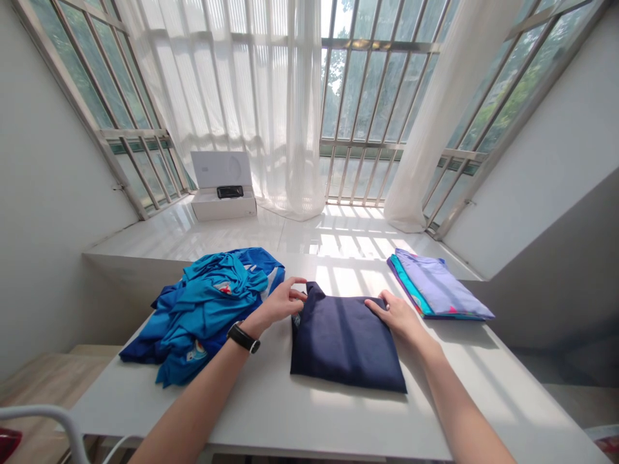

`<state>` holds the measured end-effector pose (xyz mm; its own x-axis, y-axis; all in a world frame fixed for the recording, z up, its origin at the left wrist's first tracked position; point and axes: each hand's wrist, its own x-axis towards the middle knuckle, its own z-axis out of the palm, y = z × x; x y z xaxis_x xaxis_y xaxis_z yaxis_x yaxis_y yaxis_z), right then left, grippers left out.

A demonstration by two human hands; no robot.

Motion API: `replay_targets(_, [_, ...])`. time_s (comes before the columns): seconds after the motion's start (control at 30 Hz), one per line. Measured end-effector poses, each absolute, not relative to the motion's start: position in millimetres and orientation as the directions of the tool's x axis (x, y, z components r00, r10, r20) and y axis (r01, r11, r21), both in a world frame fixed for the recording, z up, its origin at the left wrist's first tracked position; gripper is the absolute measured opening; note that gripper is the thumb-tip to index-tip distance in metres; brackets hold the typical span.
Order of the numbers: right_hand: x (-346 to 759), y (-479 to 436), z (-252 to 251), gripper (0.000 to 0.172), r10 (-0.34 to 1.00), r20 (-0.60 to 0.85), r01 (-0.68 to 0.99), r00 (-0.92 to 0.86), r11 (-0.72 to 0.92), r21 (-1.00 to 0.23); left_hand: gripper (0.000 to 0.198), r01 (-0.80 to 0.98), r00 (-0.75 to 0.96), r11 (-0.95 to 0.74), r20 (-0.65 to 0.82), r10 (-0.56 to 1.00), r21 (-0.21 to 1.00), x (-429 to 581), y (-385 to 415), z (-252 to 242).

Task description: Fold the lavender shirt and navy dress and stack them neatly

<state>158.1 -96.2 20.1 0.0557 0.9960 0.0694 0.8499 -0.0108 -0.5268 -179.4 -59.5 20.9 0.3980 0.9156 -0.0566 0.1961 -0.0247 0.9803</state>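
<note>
The folded navy garment (348,341) before you is smooth, matt cloth. To your left, the blue clothes pile (217,303) is thin, wrinkled cloth with a faint sheen; to your right, the folded stack (442,283) is flat, smooth cloth. Your worktop (271,412) looks smooth with a soft gloss, and the window ledge (285,237) beyond it is shinier, mirroring the light. You face a sheer, finely ribbed cloth curtain (236,96), smooth metal bars (338,44) and glass (349,96). Your watch (244,337) has a dark, smooth strap and a shiny, metallic-looking case.
</note>
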Motion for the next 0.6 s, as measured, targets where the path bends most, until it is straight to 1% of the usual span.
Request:
replay_targets(0.07, [158.4,-96.1,19.9,0.045,0.997,0.060,0.854,0.056,-0.017,-0.520,0.061,0.203,0.366,0.001,-0.077,0.928,0.979,-180.8,-58.0,22.2])
replay_targets(0.17, [158.4,-95.7,19.2,0.043,0.997,0.064,0.859,0.052,-0.012,-0.511,0.055,0.322,0.333,-0.010,-0.104,0.937,0.947,-180.6,-59.9,21.4])
replay_targets(0.23, [158.1,-95.6,19.0,0.042,0.996,0.068,0.859,0.053,-0.011,-0.511,0.055,0.361,0.357,-0.049,-0.089,0.930,0.931,-178.0,-62.7,19.0])
replay_targets(0.33, [157.9,-96.3,19.2,0.042,0.996,0.060,0.857,0.060,-0.021,-0.515,0.055,0.288,0.413,-0.126,-0.004,0.911,0.949,-172.6,-66.2,17.2])
replay_targets(0.4, [158.6,-96.4,18.7,0.042,0.996,0.065,0.856,0.059,-0.018,-0.516,0.057,0.192,0.426,-0.124,0.031,0.904,0.973,-170.3,-67.9,20.2])
replay_targets(0.5, [160.9,-95.3,15.8,0.042,0.996,0.073,0.857,0.046,-0.002,-0.515,0.062,0.073,0.423,-0.022,-0.011,0.906,0.997,-171.1,-70.0,30.5])
replay_targets(0.6, [162.8,-93.6,12.5,0.042,0.997,0.073,0.863,0.039,0.003,-0.506,0.063,0.038,0.405,0.065,-0.075,0.911,0.997,-176.2,-69.7,38.5])
